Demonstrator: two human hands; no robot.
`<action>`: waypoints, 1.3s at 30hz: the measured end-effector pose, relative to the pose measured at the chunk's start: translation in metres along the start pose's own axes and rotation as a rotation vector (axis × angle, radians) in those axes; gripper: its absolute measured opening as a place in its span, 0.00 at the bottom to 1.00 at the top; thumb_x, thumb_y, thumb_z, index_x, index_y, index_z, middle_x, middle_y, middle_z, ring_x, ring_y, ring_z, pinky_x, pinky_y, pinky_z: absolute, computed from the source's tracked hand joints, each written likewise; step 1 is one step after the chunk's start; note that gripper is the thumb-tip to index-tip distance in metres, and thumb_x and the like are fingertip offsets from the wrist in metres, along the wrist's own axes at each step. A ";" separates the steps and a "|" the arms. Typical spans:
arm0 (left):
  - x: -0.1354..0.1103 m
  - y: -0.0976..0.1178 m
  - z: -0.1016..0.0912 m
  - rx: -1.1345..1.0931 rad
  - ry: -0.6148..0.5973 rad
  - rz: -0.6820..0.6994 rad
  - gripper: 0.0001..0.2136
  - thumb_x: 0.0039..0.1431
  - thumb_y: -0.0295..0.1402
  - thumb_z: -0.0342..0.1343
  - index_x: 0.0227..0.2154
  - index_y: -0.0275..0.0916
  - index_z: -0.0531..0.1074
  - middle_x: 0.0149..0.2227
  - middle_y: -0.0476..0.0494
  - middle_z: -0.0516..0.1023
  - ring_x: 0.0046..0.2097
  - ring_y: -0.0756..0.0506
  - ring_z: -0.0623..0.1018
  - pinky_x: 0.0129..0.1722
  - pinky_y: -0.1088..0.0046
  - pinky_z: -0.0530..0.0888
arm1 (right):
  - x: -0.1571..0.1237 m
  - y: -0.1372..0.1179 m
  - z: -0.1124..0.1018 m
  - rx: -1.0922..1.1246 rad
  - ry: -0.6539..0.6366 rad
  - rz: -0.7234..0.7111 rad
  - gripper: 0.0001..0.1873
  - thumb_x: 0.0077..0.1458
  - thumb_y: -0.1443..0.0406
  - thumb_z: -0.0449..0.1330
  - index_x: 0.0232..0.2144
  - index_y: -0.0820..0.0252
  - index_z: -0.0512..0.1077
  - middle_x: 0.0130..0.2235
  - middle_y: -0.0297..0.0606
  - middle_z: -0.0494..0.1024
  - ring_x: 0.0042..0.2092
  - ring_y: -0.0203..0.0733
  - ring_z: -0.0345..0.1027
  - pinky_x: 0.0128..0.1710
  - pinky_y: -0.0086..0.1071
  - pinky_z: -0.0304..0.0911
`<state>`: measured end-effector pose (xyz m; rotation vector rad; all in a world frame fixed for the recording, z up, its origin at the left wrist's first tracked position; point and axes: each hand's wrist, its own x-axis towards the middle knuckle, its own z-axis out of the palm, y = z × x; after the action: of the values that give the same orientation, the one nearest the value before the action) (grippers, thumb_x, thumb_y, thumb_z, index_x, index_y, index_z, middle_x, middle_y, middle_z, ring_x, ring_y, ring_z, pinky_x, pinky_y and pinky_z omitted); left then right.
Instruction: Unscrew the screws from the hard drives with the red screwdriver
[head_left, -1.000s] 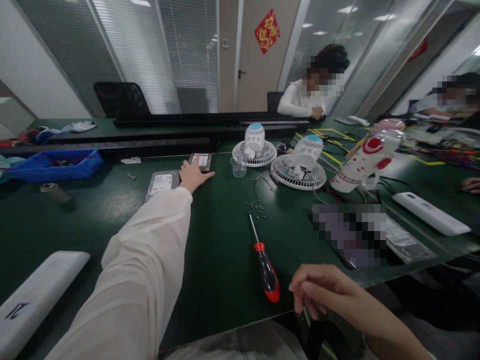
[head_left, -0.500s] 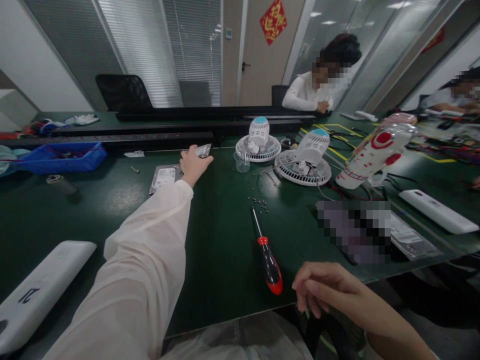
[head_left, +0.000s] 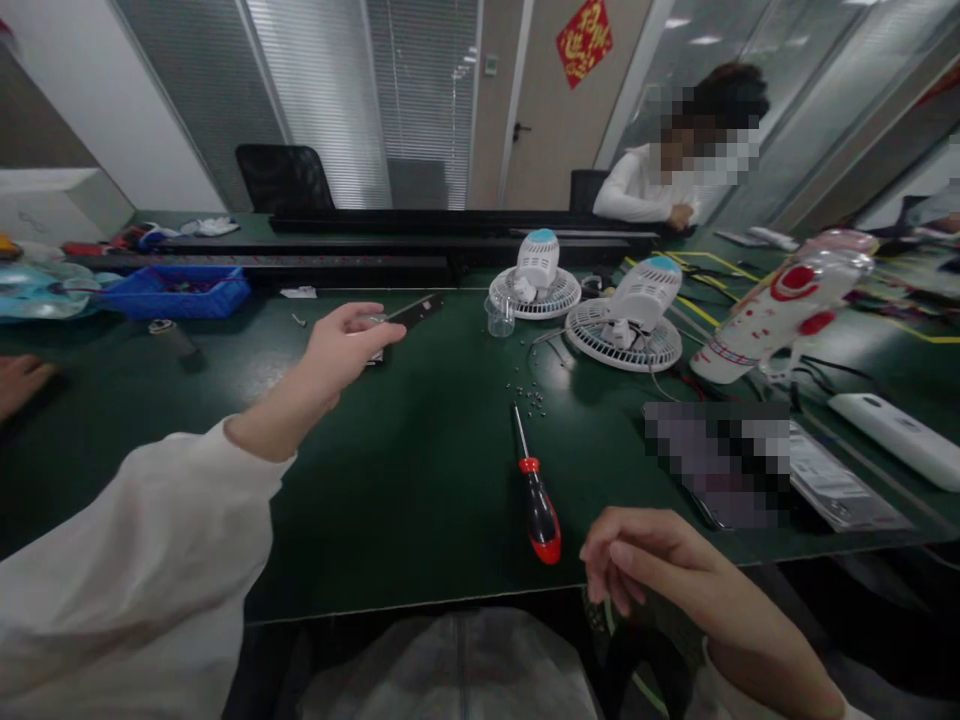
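Note:
My left hand [head_left: 341,350] is closed around a hard drive [head_left: 417,313], which it holds up at a tilt with its dark edge showing. Behind that hand, part of a second hard drive [head_left: 376,357] shows on the green table; the rest is hidden. At the table's front edge rests my right hand [head_left: 649,555], fingers loosely bent and thumb apart, nothing visible in it. Just left of it lies a red and black screwdriver [head_left: 538,515]. Several small screws [head_left: 534,398] are scattered beyond the screwdriver tip.
Farther back are a clear plastic cup [head_left: 501,316], two white fans [head_left: 624,325], and a blue tray [head_left: 180,292]. On the right are a patterned bottle [head_left: 780,310], a white power bank [head_left: 896,435] and a silver drive [head_left: 847,485]. Another person's hand [head_left: 24,383] is at far left.
My left hand has drawn back toward me and left with the hard drive, which has turned edge-on. The view has shifted left. My right hand stays nearly still.

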<state>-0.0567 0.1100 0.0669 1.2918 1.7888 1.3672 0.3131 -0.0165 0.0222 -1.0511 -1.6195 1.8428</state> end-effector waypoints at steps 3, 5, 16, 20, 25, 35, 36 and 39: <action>-0.058 -0.007 -0.026 0.092 -0.086 0.069 0.28 0.43 0.49 0.71 0.48 0.41 0.79 0.45 0.42 0.82 0.42 0.39 0.81 0.42 0.64 0.77 | 0.005 0.000 0.005 0.011 -0.030 -0.065 0.22 0.66 0.48 0.65 0.37 0.62 0.79 0.30 0.39 0.82 0.27 0.30 0.70 0.27 0.23 0.64; -0.093 -0.015 -0.034 0.196 -0.116 0.093 0.26 0.45 0.49 0.70 0.47 0.42 0.78 0.45 0.44 0.81 0.41 0.40 0.81 0.43 0.62 0.78 | 0.008 0.000 0.008 0.021 -0.058 -0.095 0.20 0.67 0.50 0.65 0.37 0.62 0.80 0.30 0.39 0.82 0.28 0.30 0.71 0.28 0.23 0.65; -0.159 -0.055 0.007 0.546 -0.031 0.427 0.21 0.55 0.43 0.69 0.50 0.43 0.73 0.56 0.38 0.71 0.53 0.35 0.79 0.48 0.56 0.82 | 0.000 0.011 0.011 -0.012 -0.102 -0.132 0.20 0.69 0.51 0.63 0.38 0.61 0.81 0.30 0.40 0.84 0.27 0.29 0.71 0.27 0.21 0.64; -0.175 -0.058 0.038 0.708 0.039 0.464 0.33 0.51 0.40 0.74 0.57 0.38 0.67 0.57 0.31 0.70 0.53 0.30 0.79 0.48 0.50 0.83 | -0.001 0.013 0.011 -0.033 -0.090 -0.145 0.20 0.69 0.50 0.61 0.37 0.61 0.81 0.30 0.40 0.84 0.26 0.29 0.71 0.27 0.21 0.64; -0.191 -0.054 0.069 0.792 0.108 0.412 0.41 0.52 0.39 0.75 0.63 0.30 0.60 0.58 0.23 0.69 0.56 0.25 0.77 0.48 0.48 0.82 | 0.000 0.005 0.012 -0.080 -0.056 -0.160 0.20 0.70 0.51 0.61 0.37 0.61 0.81 0.30 0.40 0.84 0.27 0.30 0.71 0.28 0.22 0.65; -0.213 -0.054 0.084 0.807 0.100 0.425 0.40 0.64 0.39 0.67 0.71 0.30 0.53 0.66 0.18 0.65 0.61 0.22 0.74 0.54 0.43 0.79 | 0.021 -0.017 0.009 -0.402 0.015 -0.229 0.20 0.72 0.54 0.58 0.37 0.62 0.82 0.33 0.40 0.85 0.28 0.30 0.71 0.29 0.22 0.65; -0.214 -0.054 0.083 0.822 0.095 0.428 0.40 0.64 0.37 0.67 0.70 0.29 0.53 0.66 0.18 0.65 0.60 0.22 0.74 0.54 0.42 0.79 | 0.023 -0.019 0.008 -0.441 0.033 -0.240 0.19 0.72 0.55 0.58 0.38 0.62 0.82 0.33 0.39 0.85 0.29 0.30 0.71 0.30 0.23 0.66; -0.212 -0.053 0.077 0.836 0.076 0.438 0.39 0.62 0.35 0.68 0.69 0.29 0.54 0.66 0.17 0.66 0.57 0.23 0.77 0.51 0.43 0.81 | 0.027 -0.023 0.002 -0.556 0.087 -0.255 0.18 0.72 0.57 0.57 0.39 0.60 0.83 0.33 0.38 0.85 0.30 0.32 0.73 0.30 0.25 0.66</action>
<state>0.0731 -0.0523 -0.0357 2.1809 2.3376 0.8586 0.2919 0.0075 0.0385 -1.0559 -2.1586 1.1914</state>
